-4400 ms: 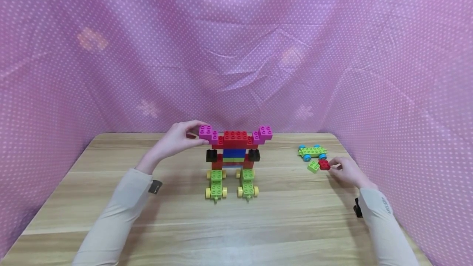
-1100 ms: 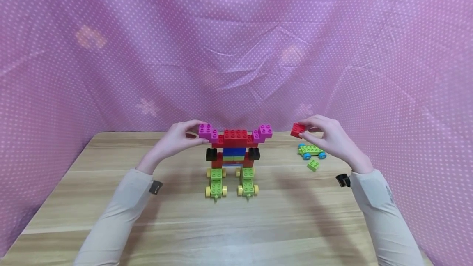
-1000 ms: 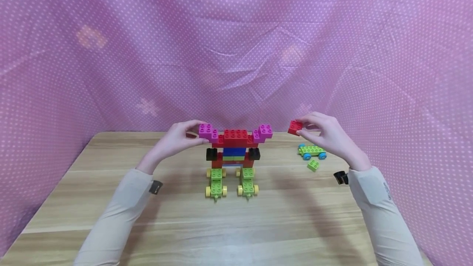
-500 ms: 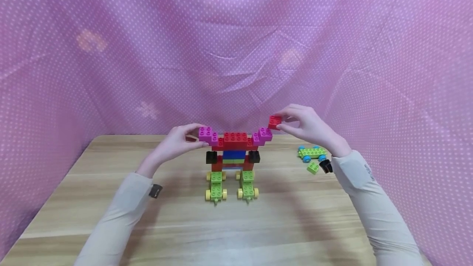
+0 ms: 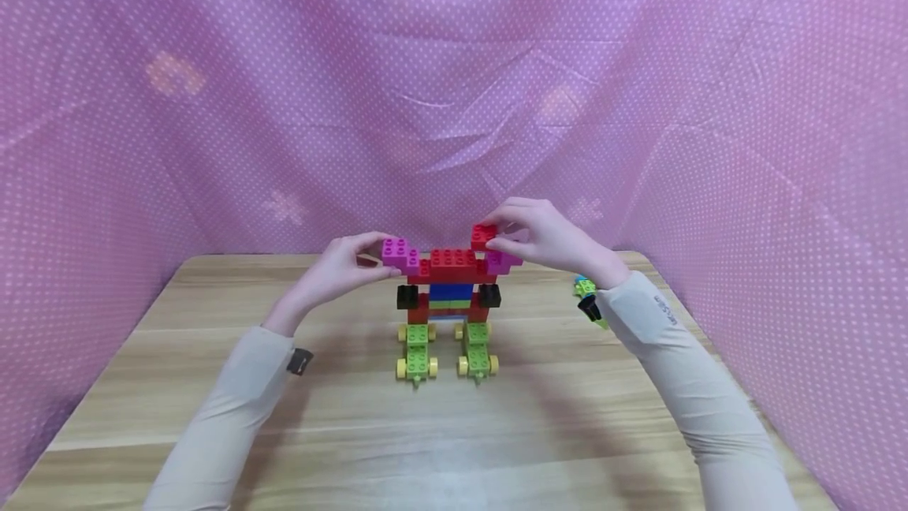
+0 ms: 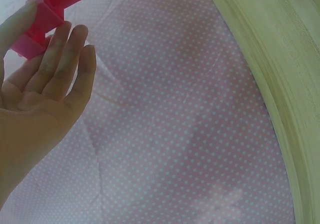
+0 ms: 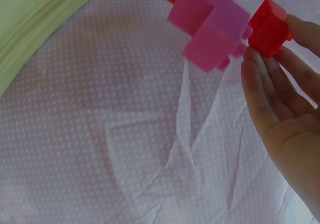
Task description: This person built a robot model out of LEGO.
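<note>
A toy-brick figure stands upright mid-table, with a red top beam [image 5: 452, 259], a blue middle [image 5: 451, 292], black side bricks and two lime wheeled bases [image 5: 417, 353]. My left hand [image 5: 339, 266] pinches the magenta brick [image 5: 394, 251] at the figure's left end between thumb and fingers. Between thumb and fingertips, my right hand [image 5: 549, 239] holds a small red brick [image 5: 482, 236] above the beam's right end. In the right wrist view that red brick [image 7: 268, 29] looks apart from the magenta bricks [image 7: 215, 34], which my right fingers partly cover in the head view.
To the right, a lime wheeled base [image 5: 585, 286] with blue wheels lies mostly hidden behind my right wrist and its black camera [image 5: 589, 307]. Only a sliver of a small lime brick shows there. Pink dotted cloth [image 5: 454, 101] surrounds the wooden table [image 5: 454, 448].
My right hand picked up the red brick beside the lime brick, lifted it and carried it left to the figure's top. My left hand has stayed on the magenta brick.
</note>
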A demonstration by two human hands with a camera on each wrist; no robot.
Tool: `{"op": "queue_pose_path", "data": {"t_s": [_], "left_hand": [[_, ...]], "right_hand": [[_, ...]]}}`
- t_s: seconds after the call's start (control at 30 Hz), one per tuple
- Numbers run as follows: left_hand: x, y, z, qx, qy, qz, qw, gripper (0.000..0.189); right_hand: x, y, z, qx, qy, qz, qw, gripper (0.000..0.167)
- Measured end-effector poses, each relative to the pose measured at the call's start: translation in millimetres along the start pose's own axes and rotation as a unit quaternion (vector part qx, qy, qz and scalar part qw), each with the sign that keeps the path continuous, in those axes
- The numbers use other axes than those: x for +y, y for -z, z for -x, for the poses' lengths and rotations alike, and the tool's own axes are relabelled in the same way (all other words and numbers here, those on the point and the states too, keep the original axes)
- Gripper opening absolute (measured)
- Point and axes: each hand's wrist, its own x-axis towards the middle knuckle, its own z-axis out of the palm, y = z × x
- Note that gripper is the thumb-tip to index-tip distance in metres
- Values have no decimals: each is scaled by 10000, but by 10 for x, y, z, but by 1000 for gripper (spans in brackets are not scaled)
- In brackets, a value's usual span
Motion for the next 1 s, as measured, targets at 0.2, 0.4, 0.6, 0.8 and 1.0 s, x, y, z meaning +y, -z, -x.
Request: {"op": "queue_pose_path", "data": {"t_s": [0.2, 0.4, 0.6, 0.8, 1.0], "left_hand": [[-7, 7, 13, 19, -9, -47, 10000, 48], [-12, 18, 9, 3, 6, -56, 10000, 45], [-5, 23, 5, -19, 15, -23, 10000, 46], [-3, 11, 9, -14, 41, -77, 10000, 46], [-1, 20, -3, -16, 35, -32, 10000, 45]], "right_hand": [[-58, -106, -140, -118, 240, -82, 9996, 28], [-76, -191, -204, -167, 394, 82, 9991, 28], [-48, -251, -223, -219, 404, 268, 9986, 27], [-64, -272, -238, -322, 301, 188, 9989, 27], [-84, -296, -269, -498, -6, 118, 9987, 28]]}}
